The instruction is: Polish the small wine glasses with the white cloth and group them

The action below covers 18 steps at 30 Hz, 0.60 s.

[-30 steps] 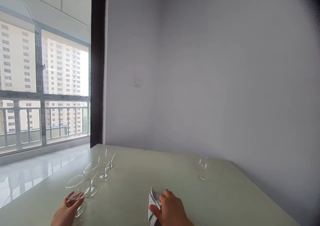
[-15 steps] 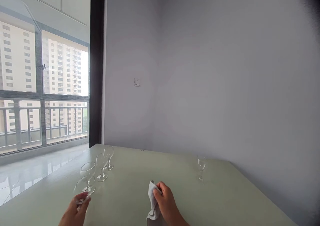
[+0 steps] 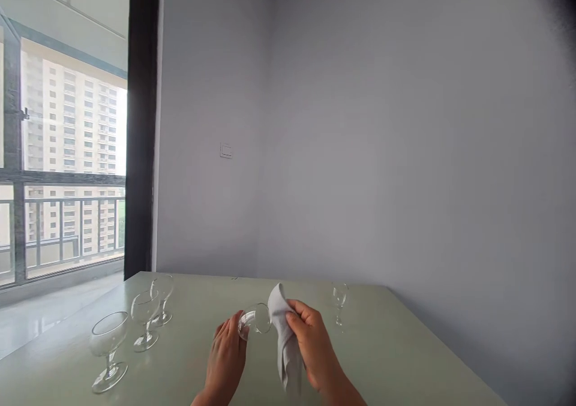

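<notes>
My left hand [image 3: 228,353] is closed around a clear wine glass [image 3: 255,320], which is tipped on its side above the table with its bowl facing right. Part of the glass is hidden behind my fingers. My right hand [image 3: 309,340] pinches a light grey cloth [image 3: 284,334] that hangs down between the two hands. The cloth's upper edge is right beside the rim of the tilted glass; whether they touch I cannot tell.
To the left, three stemmed glasses stand upright in a row: a near one [image 3: 109,349], a middle one [image 3: 145,319] and a far one [image 3: 162,299]. Another wine glass [image 3: 339,301] stands at the back right of the pale green table [image 3: 396,358]. Walls rise behind it.
My left hand has lifted the glass from the left side and brought it rightward to the cloth, tilting it over. My right hand has raised the cloth slightly. The view has turned right.
</notes>
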### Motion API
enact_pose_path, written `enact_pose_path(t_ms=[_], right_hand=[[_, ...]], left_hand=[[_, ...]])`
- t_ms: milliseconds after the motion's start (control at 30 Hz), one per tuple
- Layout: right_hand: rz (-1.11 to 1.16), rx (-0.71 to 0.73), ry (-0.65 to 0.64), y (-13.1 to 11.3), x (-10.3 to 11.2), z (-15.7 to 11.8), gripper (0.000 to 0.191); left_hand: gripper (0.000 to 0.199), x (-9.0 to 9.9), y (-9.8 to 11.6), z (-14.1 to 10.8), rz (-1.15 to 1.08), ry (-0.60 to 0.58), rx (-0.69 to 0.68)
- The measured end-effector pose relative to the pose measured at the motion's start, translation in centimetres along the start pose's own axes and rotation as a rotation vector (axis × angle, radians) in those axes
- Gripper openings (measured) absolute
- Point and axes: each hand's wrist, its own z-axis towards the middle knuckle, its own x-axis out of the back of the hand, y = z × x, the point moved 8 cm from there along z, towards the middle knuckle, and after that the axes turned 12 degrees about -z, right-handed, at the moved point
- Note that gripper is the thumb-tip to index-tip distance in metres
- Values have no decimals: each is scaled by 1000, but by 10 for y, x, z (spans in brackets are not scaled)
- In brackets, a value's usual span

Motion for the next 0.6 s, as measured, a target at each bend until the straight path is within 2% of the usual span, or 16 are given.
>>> enact_pose_path(t_ms=[67,167,233,300,333,400,500,600], right_hand=[[-58,-41,-117,12,-21,-3,29],[-126,-154,-363,38,-52,-13,47],[-160,-172,-462,50,-62,-19,61],[-191,-181,-508,59,-64,-21,70],[-210,-193,-514,63,-64,-21,68],[-257,-209,-497,69,-60,-18,54],[-165,-216,-456,71,-53,-9,29],[46,-225,-450,68,-45,-2,31]], left_hand=[[34,-4,5,-2,46,17,-39],[31,-4,7,-8,84,-11,-63],[31,-2,11,-13,94,-53,-87],[30,-1,17,-17,93,-111,-133],[29,-2,20,-19,95,-147,-156],[26,-5,26,-21,113,-213,-203],[29,-1,35,-19,202,-209,-293],[26,4,40,-15,268,-227,-351]])
